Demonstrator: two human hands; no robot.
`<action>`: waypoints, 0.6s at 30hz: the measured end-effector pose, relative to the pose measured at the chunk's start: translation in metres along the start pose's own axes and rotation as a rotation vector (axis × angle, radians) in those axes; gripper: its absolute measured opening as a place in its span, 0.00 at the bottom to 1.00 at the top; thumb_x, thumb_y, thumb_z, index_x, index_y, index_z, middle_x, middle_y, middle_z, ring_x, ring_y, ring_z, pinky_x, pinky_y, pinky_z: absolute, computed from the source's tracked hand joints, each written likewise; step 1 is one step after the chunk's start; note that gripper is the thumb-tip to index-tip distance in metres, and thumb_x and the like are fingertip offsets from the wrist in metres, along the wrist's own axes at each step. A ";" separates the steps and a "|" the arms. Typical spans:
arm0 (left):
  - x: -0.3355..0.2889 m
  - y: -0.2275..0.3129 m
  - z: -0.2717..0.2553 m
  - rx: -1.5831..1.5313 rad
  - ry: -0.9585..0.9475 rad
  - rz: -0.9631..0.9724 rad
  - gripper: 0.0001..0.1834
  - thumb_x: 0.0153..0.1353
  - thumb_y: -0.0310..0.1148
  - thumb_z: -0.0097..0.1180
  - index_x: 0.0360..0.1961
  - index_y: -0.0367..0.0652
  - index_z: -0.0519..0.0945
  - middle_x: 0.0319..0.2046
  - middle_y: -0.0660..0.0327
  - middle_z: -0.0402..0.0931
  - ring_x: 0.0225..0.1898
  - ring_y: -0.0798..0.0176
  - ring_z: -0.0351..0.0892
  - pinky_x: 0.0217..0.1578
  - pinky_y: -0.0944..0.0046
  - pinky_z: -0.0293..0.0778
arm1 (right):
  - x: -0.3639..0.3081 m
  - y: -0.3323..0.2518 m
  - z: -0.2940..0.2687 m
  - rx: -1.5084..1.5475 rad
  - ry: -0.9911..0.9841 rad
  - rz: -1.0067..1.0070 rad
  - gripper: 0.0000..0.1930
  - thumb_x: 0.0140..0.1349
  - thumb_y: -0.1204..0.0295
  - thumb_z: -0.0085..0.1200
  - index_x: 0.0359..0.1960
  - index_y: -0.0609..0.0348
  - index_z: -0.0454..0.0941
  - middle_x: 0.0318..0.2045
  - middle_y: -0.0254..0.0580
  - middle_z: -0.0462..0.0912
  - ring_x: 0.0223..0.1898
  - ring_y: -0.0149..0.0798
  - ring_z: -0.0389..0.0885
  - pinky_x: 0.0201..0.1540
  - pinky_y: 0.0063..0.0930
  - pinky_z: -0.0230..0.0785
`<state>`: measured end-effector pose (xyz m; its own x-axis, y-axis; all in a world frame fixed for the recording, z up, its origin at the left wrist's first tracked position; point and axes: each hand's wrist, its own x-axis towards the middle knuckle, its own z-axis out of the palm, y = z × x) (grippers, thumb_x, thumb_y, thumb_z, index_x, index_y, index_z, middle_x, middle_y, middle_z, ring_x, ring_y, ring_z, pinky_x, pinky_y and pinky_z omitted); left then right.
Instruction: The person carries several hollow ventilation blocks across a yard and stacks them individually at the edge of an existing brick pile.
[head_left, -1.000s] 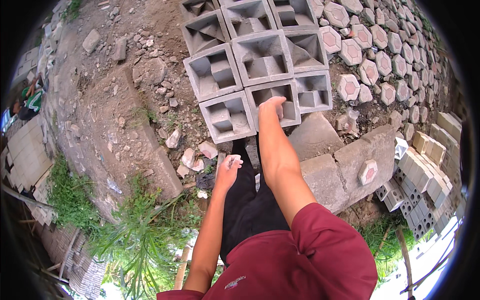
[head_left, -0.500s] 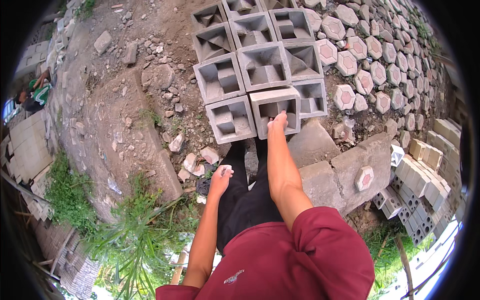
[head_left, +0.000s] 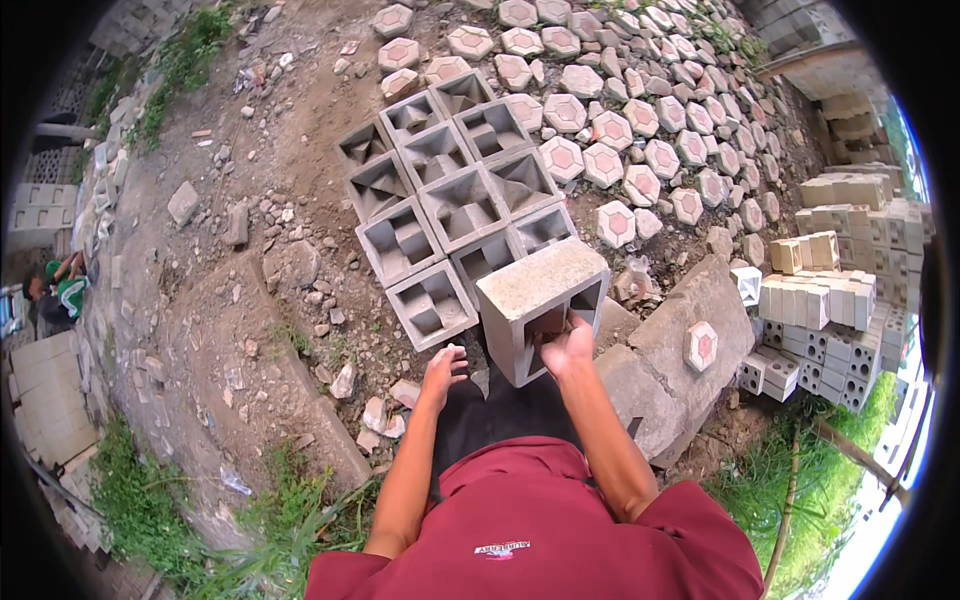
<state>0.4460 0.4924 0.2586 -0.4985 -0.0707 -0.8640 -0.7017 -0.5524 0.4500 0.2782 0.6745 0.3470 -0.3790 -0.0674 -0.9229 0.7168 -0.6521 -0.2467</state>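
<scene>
A square hollow concrete block (head_left: 545, 282) is lifted off the near end of a group of similar grey blocks and tilted, its rough outer side facing up. My right hand (head_left: 566, 347) grips it, with the fingers reaching inside its opening, where the fingertips are partly hidden. To its left, my left hand (head_left: 443, 374) is bare and held apart from the block, fingers spread. Just beyond that hand lies the nearest left block (head_left: 432, 305) of the group, its inside moulded with angled shapes.
Hexagonal pavers (head_left: 602, 162) with reddish centres cover the ground at the far right. A cracked concrete slab (head_left: 655, 375) lies by my right side, with stacked pale blocks (head_left: 815, 300) beyond. Rubble and a long slab (head_left: 290, 350) are on the left. Another person (head_left: 65, 290) is at the far left.
My right hand has pulled the near block up and toward me, tipping it out of the group. My left hand remains empty, with its fingers now more spread. The view has turned.
</scene>
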 end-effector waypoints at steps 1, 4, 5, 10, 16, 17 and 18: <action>0.002 0.005 0.007 -0.073 -0.080 -0.055 0.24 0.68 0.49 0.38 0.50 0.42 0.73 0.48 0.59 0.73 0.47 0.61 0.73 0.46 0.55 0.71 | -0.027 -0.007 0.000 -0.002 -0.038 -0.014 0.19 0.65 0.56 0.37 0.51 0.52 0.69 0.45 0.39 0.73 0.44 0.38 0.67 0.46 0.33 0.58; -0.005 0.023 0.041 -0.317 -0.471 -0.245 0.29 0.67 0.54 0.35 0.57 0.43 0.69 0.54 0.56 0.69 0.54 0.55 0.69 0.54 0.49 0.65 | -0.112 -0.018 0.009 0.136 -0.145 -0.027 0.27 0.62 0.51 0.43 0.55 0.59 0.64 0.49 0.44 0.71 0.47 0.41 0.66 0.49 0.34 0.57; -0.013 0.027 0.062 -0.422 -0.589 -0.312 0.30 0.67 0.54 0.35 0.58 0.43 0.68 0.55 0.56 0.69 0.55 0.54 0.68 0.55 0.49 0.64 | -0.139 -0.024 0.013 0.165 -0.175 -0.040 0.30 0.61 0.50 0.45 0.56 0.62 0.62 0.50 0.45 0.70 0.49 0.42 0.66 0.51 0.35 0.56; -0.077 0.056 0.176 -0.663 -0.930 -0.274 0.32 0.66 0.56 0.36 0.59 0.43 0.67 0.55 0.55 0.70 0.55 0.53 0.69 0.55 0.51 0.65 | -0.241 -0.033 0.018 0.313 -0.342 -0.136 0.35 0.59 0.47 0.48 0.58 0.65 0.58 0.52 0.48 0.69 0.54 0.47 0.65 0.56 0.42 0.53; -0.105 0.049 0.206 -0.541 -0.939 -0.242 0.33 0.65 0.58 0.36 0.60 0.43 0.66 0.55 0.54 0.70 0.54 0.53 0.70 0.55 0.51 0.66 | -0.274 -0.046 -0.017 0.330 -0.356 -0.212 0.43 0.59 0.41 0.42 0.63 0.68 0.55 0.60 0.54 0.65 0.60 0.53 0.62 0.65 0.47 0.45; -0.106 0.051 0.210 -0.519 -0.939 -0.227 0.33 0.65 0.58 0.36 0.60 0.43 0.66 0.55 0.54 0.70 0.54 0.53 0.70 0.55 0.52 0.66 | -0.276 -0.052 -0.023 0.356 -0.415 -0.227 0.42 0.60 0.41 0.41 0.63 0.67 0.56 0.60 0.54 0.65 0.60 0.52 0.62 0.65 0.47 0.45; -0.107 0.049 0.213 -0.496 -0.929 -0.222 0.34 0.65 0.58 0.36 0.60 0.43 0.66 0.55 0.54 0.70 0.54 0.53 0.70 0.55 0.52 0.66 | -0.277 -0.056 -0.032 0.388 -0.460 -0.235 0.41 0.60 0.42 0.40 0.63 0.66 0.56 0.60 0.53 0.65 0.60 0.51 0.62 0.65 0.47 0.46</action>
<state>0.3565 0.6494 0.4216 -0.7238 0.6156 -0.3115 -0.6433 -0.7654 -0.0180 0.3618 0.7542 0.6075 -0.7744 -0.1500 -0.6147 0.3529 -0.9088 -0.2228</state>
